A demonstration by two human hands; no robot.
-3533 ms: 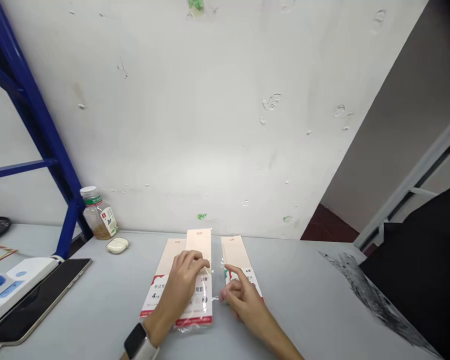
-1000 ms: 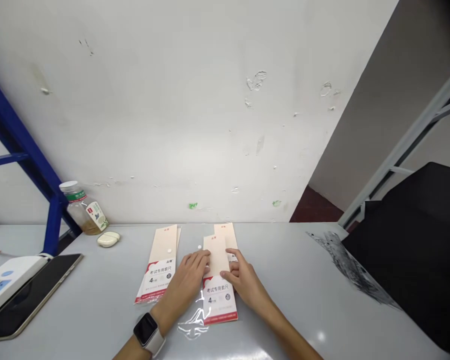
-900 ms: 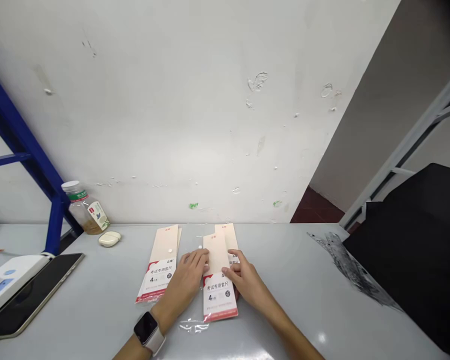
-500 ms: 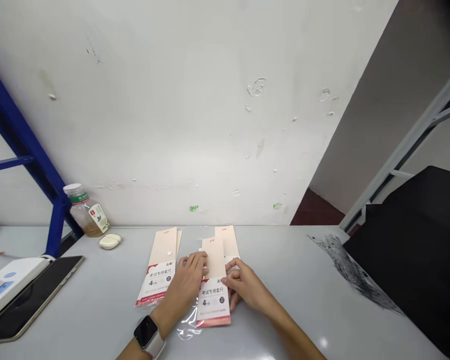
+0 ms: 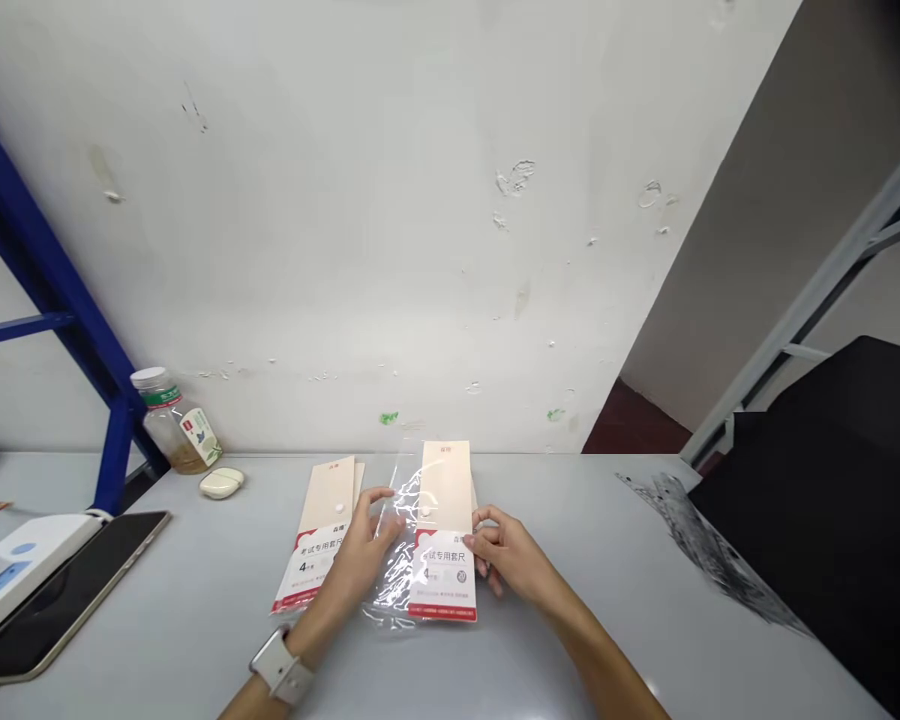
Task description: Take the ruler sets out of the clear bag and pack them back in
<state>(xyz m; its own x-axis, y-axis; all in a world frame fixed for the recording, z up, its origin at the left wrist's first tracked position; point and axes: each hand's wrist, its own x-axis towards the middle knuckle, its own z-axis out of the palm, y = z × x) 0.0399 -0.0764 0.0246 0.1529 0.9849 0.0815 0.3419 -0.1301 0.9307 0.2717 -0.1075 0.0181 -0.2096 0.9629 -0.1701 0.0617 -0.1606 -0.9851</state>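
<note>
A cream ruler set packet, with a white label and red bottom band, stands out in front of me in a clear plastic bag. My right hand pinches the packet's right edge beside the label. At the bag's loose left side, my left hand has its thumb and fingers closed on the clear film. Part of another cream piece shows behind the held packet's right edge. A similar ruler set packet lies left of my left hand, its lower right part covered by that hand and forearm.
On the left are a tablet-like black device, a white box, a small cream case and a bottle by a blue frame. A black covering lies right. The wall borders the grey table.
The packet has moved away from me, slightly right, covering most of the one behind. My left hand has gone from the packet's face to the bag's left side, its wrist turned.
</note>
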